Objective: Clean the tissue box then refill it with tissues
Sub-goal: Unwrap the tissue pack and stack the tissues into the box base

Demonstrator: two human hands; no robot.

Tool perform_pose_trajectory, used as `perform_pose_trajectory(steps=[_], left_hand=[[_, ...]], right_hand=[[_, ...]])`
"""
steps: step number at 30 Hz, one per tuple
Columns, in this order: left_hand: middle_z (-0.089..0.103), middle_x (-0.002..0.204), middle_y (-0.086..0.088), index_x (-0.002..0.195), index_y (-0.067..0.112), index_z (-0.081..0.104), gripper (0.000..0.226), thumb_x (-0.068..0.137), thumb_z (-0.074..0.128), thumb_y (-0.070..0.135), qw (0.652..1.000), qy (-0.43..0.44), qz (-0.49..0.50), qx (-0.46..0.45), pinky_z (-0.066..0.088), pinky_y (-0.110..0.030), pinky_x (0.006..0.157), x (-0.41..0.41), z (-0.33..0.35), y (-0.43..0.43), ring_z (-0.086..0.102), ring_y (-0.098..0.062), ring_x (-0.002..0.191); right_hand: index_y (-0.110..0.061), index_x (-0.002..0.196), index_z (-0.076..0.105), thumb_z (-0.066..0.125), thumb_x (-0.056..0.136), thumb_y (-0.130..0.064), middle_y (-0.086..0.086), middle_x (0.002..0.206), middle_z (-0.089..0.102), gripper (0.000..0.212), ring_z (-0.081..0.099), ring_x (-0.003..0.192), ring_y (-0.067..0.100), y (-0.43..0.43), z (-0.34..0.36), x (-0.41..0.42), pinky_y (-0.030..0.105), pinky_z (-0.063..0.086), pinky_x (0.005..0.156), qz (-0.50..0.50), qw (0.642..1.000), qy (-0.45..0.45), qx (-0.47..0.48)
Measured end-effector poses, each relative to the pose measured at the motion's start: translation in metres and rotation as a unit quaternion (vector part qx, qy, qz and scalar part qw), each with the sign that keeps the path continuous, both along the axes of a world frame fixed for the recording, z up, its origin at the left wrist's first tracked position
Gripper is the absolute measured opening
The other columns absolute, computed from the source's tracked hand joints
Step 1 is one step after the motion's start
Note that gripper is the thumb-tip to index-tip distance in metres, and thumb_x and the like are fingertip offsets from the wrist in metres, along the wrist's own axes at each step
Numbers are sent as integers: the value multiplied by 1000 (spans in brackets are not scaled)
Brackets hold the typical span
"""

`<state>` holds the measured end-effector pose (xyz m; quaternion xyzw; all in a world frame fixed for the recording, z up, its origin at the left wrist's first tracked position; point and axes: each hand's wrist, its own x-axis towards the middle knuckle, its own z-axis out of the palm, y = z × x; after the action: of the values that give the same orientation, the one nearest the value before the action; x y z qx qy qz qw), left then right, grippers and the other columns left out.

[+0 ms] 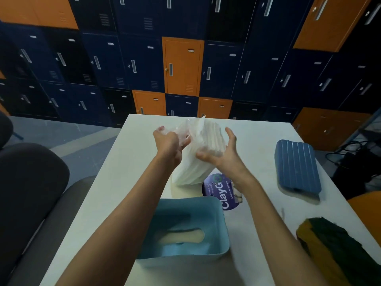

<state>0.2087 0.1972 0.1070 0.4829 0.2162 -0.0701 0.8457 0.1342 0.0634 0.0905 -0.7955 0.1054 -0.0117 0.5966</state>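
A light blue tissue box (218,221) lies upside down and open near the table's front, its oval slot showing through the bottom. Above the table's middle I hold a white stack of tissues (198,159) tilted on end. My right hand (224,155) grips the stack from the right side. My left hand (169,143) pinches the clear plastic wrapper (185,129) at the stack's upper left, partly pulled off. A darker blue ribbed lid (296,168) lies at the right of the table, apart from the box.
A purple round sticker or pack (220,195) lies between the box and the stack. A folded yellow and dark green cloth (334,248) sits at the front right. The white table (123,162) faces blue and orange lockers (181,67). A dark chair (31,182) stands left.
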Motion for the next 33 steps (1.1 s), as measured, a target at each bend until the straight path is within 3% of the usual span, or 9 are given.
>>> perform_pose_trajectory(steps=[4,7,9,13,18,21,24,29,33], left_hand=[[36,137,-17,146,42,24,84,88,50,-14,967,-92,-23,238,54,-35,93,-6,-16,6,60,-24,103],[21,145,-11,144,31,40,80,79,53,-15,806,-252,-117,523,47,-36,101,-11,-22,14,51,-28,115],[20,152,-7,148,25,33,84,76,58,-11,761,-322,-238,510,41,-34,106,-11,-13,19,34,-30,136],[18,142,8,152,33,-7,117,76,76,-1,799,-295,-414,321,44,-9,88,-6,15,23,31,-12,128],[15,158,-6,148,31,-27,135,74,82,6,825,-262,-387,317,31,-25,104,2,1,13,25,-13,141],[21,157,-5,152,32,-14,133,69,88,16,831,-237,-391,318,31,-38,112,7,-12,11,33,-18,137],[42,144,2,149,32,20,118,55,91,33,805,-275,-417,319,45,-44,107,13,-19,7,47,-16,129],[50,134,-1,142,28,32,110,50,93,35,795,-289,-425,323,52,-41,99,22,-33,2,53,-17,123],[57,128,-6,141,21,37,102,54,91,20,791,-292,-441,307,54,-32,95,26,-50,1,59,-18,118]], right_hand=[[-34,147,15,86,68,-30,-1,145,38,106,45,126,21,8,-9,7,39,44,101,-7,997,-56,-45],[-28,142,35,86,68,-30,-3,132,53,90,54,115,18,4,-8,11,30,50,91,-29,996,-74,-46],[-28,138,42,84,70,-27,-4,124,57,80,56,110,16,0,-2,14,32,53,90,-39,993,-95,-53],[-29,139,42,82,72,-27,-6,122,58,78,59,103,14,-11,7,15,27,55,81,-34,990,-122,-66],[-32,147,28,80,76,-22,-5,142,43,89,54,110,12,-25,-6,13,21,48,80,48,997,-62,-11],[-41,150,6,85,68,-17,-8,157,17,117,33,136,22,-41,-11,20,35,40,101,88,996,-13,-6],[-47,148,-3,88,64,-14,-12,159,9,129,18,144,17,-48,-14,28,44,30,113,133,991,-4,-3],[-41,149,10,87,63,-2,-12,151,24,122,32,136,10,-47,-28,38,26,49,95,150,988,-33,18],[-38,148,12,87,61,-6,-9,148,28,119,35,131,11,-48,-42,41,23,48,91,152,988,-20,10]])
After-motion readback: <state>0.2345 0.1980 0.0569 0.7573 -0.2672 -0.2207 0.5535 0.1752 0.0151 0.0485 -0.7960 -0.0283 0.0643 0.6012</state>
